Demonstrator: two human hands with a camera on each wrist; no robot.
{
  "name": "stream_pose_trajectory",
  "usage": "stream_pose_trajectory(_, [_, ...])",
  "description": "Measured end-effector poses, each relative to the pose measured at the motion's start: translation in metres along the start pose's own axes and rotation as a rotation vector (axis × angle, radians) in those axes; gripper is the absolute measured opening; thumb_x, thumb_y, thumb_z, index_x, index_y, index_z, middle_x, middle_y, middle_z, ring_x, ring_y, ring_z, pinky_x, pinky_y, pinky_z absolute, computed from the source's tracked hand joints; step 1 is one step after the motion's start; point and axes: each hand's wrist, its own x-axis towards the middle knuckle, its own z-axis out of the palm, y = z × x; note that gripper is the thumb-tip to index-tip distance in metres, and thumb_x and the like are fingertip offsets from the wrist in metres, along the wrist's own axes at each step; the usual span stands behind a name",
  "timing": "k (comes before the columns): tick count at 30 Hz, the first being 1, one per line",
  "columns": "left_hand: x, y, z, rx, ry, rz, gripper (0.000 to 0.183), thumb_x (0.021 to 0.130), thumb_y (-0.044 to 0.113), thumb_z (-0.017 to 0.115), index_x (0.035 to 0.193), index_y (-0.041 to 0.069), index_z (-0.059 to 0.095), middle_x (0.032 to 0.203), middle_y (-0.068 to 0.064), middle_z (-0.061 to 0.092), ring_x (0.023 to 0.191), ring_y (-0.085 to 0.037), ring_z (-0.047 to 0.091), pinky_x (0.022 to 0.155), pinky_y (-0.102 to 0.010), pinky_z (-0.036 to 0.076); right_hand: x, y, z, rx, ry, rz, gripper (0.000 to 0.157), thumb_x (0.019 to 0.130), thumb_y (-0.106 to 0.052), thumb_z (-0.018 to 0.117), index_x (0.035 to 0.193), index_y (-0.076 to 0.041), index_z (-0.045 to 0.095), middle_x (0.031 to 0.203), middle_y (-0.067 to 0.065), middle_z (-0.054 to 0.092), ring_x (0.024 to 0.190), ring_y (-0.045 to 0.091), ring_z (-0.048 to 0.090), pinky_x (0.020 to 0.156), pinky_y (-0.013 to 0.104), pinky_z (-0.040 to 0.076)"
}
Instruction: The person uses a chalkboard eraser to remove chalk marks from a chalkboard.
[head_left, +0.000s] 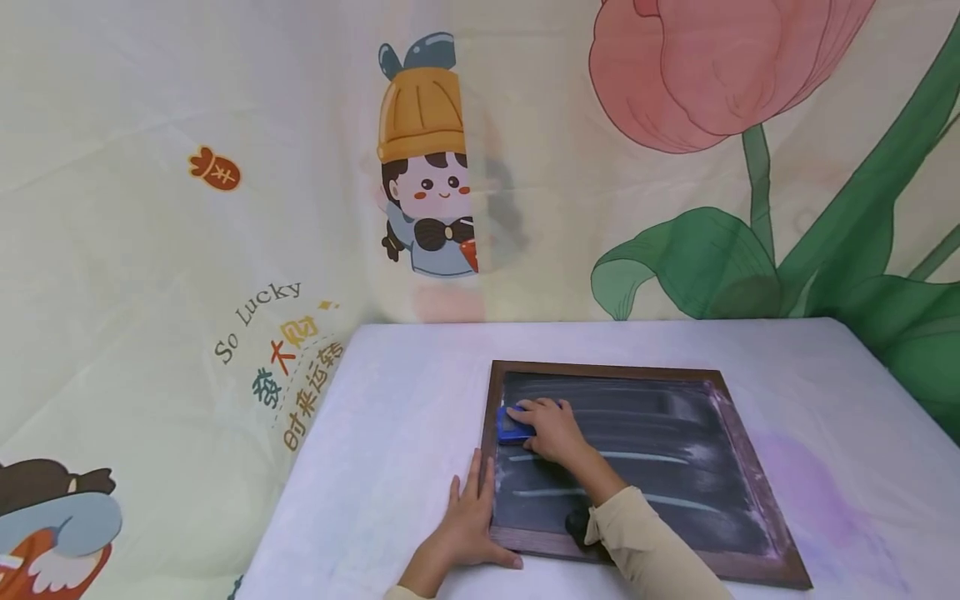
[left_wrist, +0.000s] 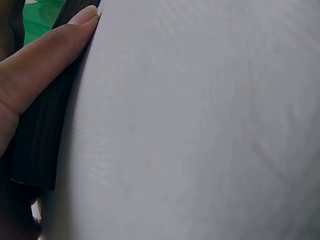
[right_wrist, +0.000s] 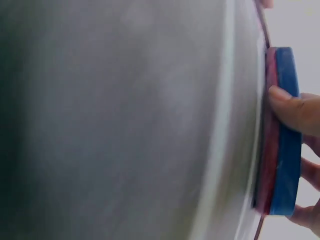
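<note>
A wood-framed chalkboard [head_left: 637, 417] lies on the white-covered table. My right hand [head_left: 555, 432] grips a blue chalkboard eraser [head_left: 514, 432] near the board's upper left side. In the right wrist view, the thumb presses the side of the eraser [right_wrist: 287, 175], and its reddish pad faces the board. Two pale chalk lines [head_left: 645, 457] run across the lower half; smeared chalk dust covers much of the rest. My left hand [head_left: 467, 527] rests at the lower left corner, fingers straight along the frame, and in the left wrist view its thumb [left_wrist: 55, 52] lies against the dark frame edge [left_wrist: 42, 135].
White cloth [head_left: 405, 433] covers the table, with a purple stain [head_left: 806, 483] right of the board. Behind stands a printed curtain [head_left: 540, 250] with a tulip and cartoon figures. A small black device [head_left: 577, 527] sits at my right wrist.
</note>
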Motion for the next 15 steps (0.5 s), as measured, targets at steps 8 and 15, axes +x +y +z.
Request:
stream_pose_trajectory(8, [-0.001, -0.001, 0.001, 0.012, 0.015, -0.005, 0.138, 0.049, 0.062, 0.079, 0.145, -0.001, 0.002, 0.151, -0.023, -0.01, 0.139, -0.038, 0.011, 0.107, -0.06, 0.008, -0.008, 0.019, 0.0, 0.055, -0.008, 0.013, 0.056, 0.077, -0.022, 0.071, 0.13, -0.021, 0.052, 0.135, 0.008, 0.049, 0.124, 0.034, 0.042, 0.1, 0.06, 0.027])
stream_pose_trajectory(15, [-0.001, -0.001, -0.001, 0.018, 0.053, 0.009, 0.14, 0.047, 0.06, 0.08, 0.145, -0.003, 0.003, 0.151, -0.025, -0.008, 0.138, -0.039, 0.012, 0.107, -0.061, 0.008, -0.046, 0.082, -0.023, 0.047, 0.067, 0.109, 0.059, 0.075, -0.018, 0.073, 0.13, -0.016, 0.052, 0.133, 0.014, 0.05, 0.121, 0.039, 0.044, 0.096, 0.063, 0.028])
